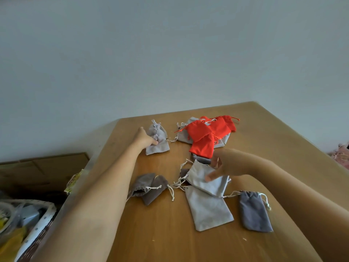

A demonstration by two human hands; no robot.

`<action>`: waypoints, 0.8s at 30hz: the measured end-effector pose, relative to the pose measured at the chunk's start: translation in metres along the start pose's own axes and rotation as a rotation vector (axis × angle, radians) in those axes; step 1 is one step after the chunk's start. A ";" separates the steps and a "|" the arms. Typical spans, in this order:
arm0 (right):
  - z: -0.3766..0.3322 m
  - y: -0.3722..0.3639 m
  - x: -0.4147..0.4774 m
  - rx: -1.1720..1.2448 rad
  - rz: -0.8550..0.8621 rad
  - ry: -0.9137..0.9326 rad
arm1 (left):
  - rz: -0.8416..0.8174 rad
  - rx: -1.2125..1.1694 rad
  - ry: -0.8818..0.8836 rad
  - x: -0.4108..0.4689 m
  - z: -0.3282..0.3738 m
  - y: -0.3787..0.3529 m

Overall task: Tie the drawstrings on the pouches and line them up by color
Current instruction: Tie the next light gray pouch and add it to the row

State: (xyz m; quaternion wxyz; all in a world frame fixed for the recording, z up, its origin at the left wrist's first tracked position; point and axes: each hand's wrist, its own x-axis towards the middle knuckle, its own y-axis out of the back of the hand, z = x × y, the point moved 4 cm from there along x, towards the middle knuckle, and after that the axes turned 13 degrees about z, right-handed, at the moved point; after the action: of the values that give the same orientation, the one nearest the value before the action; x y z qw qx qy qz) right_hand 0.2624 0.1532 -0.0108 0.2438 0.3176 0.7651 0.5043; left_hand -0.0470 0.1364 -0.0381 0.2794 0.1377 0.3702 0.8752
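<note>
My left hand reaches far left and holds a tied light grey pouch, which lies on another tied grey pouch. My right hand hovers with spread fingers over a flat light grey pouch, its fingertips touching it. Below that lies another flat light grey pouch. A darker grey pouch lies to the right. Two brown-grey pouches lie left of centre. Several red pouches are heaped at the back on more grey pouches.
The wooden table ends at a pale wall behind. Left of the table stand a cardboard box and a wicker basket filled with clutter. Something pink shows at the far right edge.
</note>
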 end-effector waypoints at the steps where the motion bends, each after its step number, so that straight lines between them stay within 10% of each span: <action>1: -0.001 -0.001 0.001 -0.022 -0.014 0.007 | -0.002 -0.010 0.000 0.002 0.001 -0.001; 24: 0.020 -0.016 0.028 0.196 -0.075 0.117 | 0.106 -0.087 -0.001 0.065 0.013 -0.018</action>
State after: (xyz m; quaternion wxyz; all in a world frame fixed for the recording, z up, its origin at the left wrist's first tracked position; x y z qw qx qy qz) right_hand 0.2531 0.1814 -0.0345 0.1853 0.2812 0.8349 0.4353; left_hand -0.0864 0.1927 -0.0396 0.2383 0.1453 0.3240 0.9039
